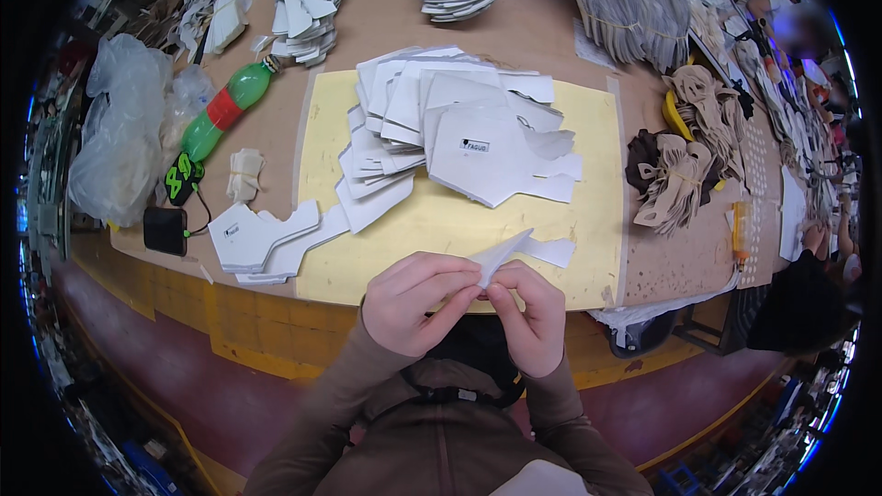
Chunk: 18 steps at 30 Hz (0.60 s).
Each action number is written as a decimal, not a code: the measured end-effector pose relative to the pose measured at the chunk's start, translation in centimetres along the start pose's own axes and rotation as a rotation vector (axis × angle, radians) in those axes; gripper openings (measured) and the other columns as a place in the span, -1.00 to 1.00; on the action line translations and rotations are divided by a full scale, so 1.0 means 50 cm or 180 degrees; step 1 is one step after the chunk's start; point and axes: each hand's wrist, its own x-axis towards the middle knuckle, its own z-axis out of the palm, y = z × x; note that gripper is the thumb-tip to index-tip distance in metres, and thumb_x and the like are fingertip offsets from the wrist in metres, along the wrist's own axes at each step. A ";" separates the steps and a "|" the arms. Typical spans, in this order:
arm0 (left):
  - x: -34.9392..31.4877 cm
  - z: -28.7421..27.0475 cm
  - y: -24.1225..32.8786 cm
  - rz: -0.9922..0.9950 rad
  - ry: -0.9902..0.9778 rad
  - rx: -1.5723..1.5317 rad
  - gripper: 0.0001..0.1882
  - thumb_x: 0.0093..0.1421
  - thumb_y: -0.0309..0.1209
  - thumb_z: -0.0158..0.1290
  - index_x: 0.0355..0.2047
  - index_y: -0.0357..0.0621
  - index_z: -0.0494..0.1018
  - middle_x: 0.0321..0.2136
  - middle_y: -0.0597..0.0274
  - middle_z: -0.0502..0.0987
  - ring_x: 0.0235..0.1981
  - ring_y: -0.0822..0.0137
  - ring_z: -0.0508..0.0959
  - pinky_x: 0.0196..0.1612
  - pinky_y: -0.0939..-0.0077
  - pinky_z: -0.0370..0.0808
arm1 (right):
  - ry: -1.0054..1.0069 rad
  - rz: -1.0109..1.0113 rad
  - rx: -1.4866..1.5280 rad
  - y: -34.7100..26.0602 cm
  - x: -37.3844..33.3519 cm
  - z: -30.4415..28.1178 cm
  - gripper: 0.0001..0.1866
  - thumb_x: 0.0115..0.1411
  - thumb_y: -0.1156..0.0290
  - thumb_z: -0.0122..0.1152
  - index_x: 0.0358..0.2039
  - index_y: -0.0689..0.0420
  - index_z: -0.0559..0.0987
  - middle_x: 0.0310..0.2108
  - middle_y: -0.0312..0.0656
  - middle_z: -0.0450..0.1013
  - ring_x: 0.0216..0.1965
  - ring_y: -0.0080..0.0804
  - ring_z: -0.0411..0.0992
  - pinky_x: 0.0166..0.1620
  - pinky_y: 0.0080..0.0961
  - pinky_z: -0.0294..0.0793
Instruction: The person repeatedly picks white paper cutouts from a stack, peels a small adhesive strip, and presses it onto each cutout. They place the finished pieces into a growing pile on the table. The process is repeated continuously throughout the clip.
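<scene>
Farthest left of the hands, up the worktop (680,262), sits a clear plastic bag (119,138), with a black flat device (165,231) nearer and a green bottle (230,110) leaning away beyond it. Between these and the hands are a small pale bundle (245,174) and, closer in, a few loose white pieces (248,239) lying overlapped, partly on the yellow sheet (588,220).

The left hand (413,303) is closed in a pinch, thumb and forefinger on the near end of a thin white piece (499,255). That piece is between the two hands, over the near edge of the yellow sheet, its tip rising to a point away from the body (whether it is folded or only bent, I cannot tell). Straight beyond the hands spreads the pile of white pieces (478,152), fanned and uneven. The right hand (531,317) pinches the same piece from its side, thumb uppermost and close to the left fingertips.

For good handling, I would judge, both pinches should be light and near the edge, so that the thin material takes no stray crease; match the edges by feel before pressing, and hold the wrists low, short of the pile.

Right of the hands, well apart, lie tan strap bundles (680,179), with a grey banded stack (625,9) farther away
</scene>
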 end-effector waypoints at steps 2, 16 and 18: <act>0.003 -0.014 0.013 -0.0041 -0.0089 0.0292 -0.80 0.04 -0.63 0.26 -0.27 -0.28 0.62 -0.28 0.07 0.66 -0.31 0.14 0.67 -0.23 0.37 0.59 | -0.0036 -0.0289 -0.0484 0.000 0.002 0.008 -0.94 0.26 0.61 0.17 -0.26 0.26 0.55 -0.36 -0.05 0.50 -0.31 -0.15 0.50 -0.21 -0.37 0.48; 0.020 -0.050 0.022 0.0183 -0.0786 0.2164 -0.93 -0.01 -0.56 0.18 -0.48 -0.22 0.50 -0.49 0.07 0.55 -0.47 -0.02 0.56 -0.41 0.20 0.47 | 0.0190 -0.1050 -0.1291 0.067 0.020 0.113 -0.87 0.10 0.53 0.13 -0.31 0.23 0.48 -0.35 -0.07 0.41 -0.26 -0.10 0.41 -0.13 -0.26 0.39; 0.013 -0.050 0.007 0.0156 -0.0794 0.2230 -0.91 -0.02 -0.55 0.18 -0.50 -0.22 0.48 -0.50 0.07 0.53 -0.48 -0.02 0.56 -0.41 0.20 0.46 | 0.0131 -0.0910 -0.1273 0.075 0.016 0.122 -0.89 0.11 0.53 0.12 -0.31 0.23 0.47 -0.34 -0.06 0.41 -0.25 -0.09 0.41 -0.13 -0.26 0.40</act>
